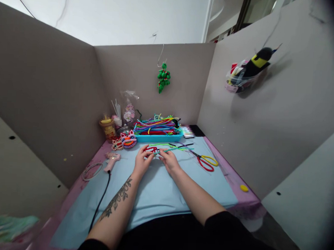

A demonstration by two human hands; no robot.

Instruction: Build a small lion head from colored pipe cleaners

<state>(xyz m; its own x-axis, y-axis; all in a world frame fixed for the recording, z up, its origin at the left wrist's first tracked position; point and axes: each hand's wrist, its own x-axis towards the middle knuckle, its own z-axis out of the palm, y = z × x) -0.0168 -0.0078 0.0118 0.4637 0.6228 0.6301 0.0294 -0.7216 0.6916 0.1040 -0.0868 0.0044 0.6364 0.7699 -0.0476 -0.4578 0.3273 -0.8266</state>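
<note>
Teal pipe cleaner [179, 148] spans from left hand [142, 160] past right hand [169, 161].

A black top [161, 234] leaves both forearms [196, 194] bare; just beyond its left sleeve [95, 248] runs a dark, leafy floral tattoo [116, 200].

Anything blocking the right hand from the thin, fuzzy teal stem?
Nothing visible: the right hand has its fingertips on the thin, fuzzy teal stem. The scissors with red and yellow handles lie to the right, not between.
</note>
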